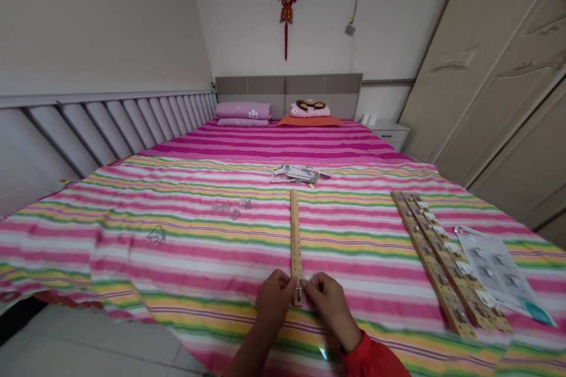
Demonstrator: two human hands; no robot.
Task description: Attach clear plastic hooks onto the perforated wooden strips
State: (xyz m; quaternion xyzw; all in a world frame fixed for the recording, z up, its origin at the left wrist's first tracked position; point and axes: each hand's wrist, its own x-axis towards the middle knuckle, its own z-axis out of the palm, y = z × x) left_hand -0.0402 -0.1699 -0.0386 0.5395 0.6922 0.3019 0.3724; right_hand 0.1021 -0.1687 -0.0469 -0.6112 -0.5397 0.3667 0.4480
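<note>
A narrow wooden strip (296, 230) with rows of small holes lies lengthwise in front of me on the striped bedsheet. On its near end sits a small shiny clear-and-metal piece (298, 293), which looks like a hook. My left hand (275, 297) pinches at the left side of this piece, thumb and forefinger closed. From the right, my right hand (326, 299) pinches at the same spot with its fingertips together. The fingers partly cover the strip's end, so the exact grip is hard to see.
Two wooden strips (424, 247) carrying metal and white hooks lie at right, beside a blister pack (499, 271). Small clear pieces (234, 213) and thin bent wires (155, 235) rest to the left. A plastic packet (298, 174) lies beyond the strip. A white rail (106, 109) borders the left.
</note>
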